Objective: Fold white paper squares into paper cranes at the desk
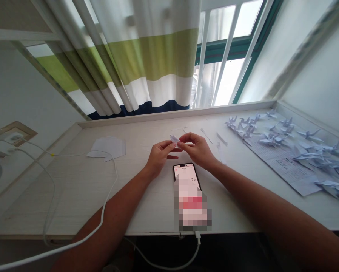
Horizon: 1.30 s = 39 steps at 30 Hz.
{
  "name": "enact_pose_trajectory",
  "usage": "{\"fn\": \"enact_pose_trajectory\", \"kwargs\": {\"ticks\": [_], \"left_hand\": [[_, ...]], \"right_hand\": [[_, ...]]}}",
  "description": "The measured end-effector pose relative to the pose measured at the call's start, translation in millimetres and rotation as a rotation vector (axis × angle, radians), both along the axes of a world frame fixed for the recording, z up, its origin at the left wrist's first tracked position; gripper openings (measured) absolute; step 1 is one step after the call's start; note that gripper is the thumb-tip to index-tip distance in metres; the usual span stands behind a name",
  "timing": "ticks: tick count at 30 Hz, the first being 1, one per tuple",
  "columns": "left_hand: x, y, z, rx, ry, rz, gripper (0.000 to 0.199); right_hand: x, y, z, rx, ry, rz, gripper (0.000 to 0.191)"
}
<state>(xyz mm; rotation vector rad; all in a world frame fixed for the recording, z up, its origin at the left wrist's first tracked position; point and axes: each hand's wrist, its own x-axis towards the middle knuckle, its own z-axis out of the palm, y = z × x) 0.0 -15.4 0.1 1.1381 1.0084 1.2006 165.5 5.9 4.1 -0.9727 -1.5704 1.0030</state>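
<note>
A small folded white paper piece [174, 139] with pointed tips is held between both hands above the desk. My left hand [161, 153] pinches its left side between thumb and forefinger, the other fingers partly spread. On the right side my right hand [194, 146] grips it with thumb and fingertips. The fingertips hide its lower part. Just below the hands, a phone [188, 185] lies face up on the desk, its screen lit and partly pixelated.
Many folded paper cranes [274, 139] cover the right side, some on a printed sheet [284, 166]. Paper sheets [108, 147] lie at the left, thin paper strips [222, 138] behind my right hand. A white cable [116, 175] crosses my left forearm. Curtains [155, 56] hang behind the desk [144, 124].
</note>
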Motion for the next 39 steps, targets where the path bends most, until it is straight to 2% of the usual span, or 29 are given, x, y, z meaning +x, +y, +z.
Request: {"fn": "enact_pose_trajectory", "kwargs": {"ticks": [6,16,24,35,39], "left_hand": [[-1.0,0.7,0.9,-0.032,-0.053,0.073,0.031],[1.9,-0.7,-0.3,-0.021,-0.052,0.088,0.038],[3.3,2.1,-5.9,-0.028,-0.156,0.156,0.040],[1.3,4.6,-7.6,0.055,-0.017,0.148,0.042],[-3.4,5.7,-9.4,0.165,0.134,0.090,0.041]], "right_hand": [[-3.3,-3.8,0.6,0.128,-0.188,-0.089,0.023],[-3.0,-0.3,-3.2,0.087,-0.167,-0.039,0.031],[-6.4,-4.7,0.5,0.158,-0.187,-0.064,0.021],[-4.7,-3.7,-2.9,0.125,-0.246,-0.065,0.020],[3.5,1.9,3.6,0.054,-0.108,-0.079,0.020]]}}
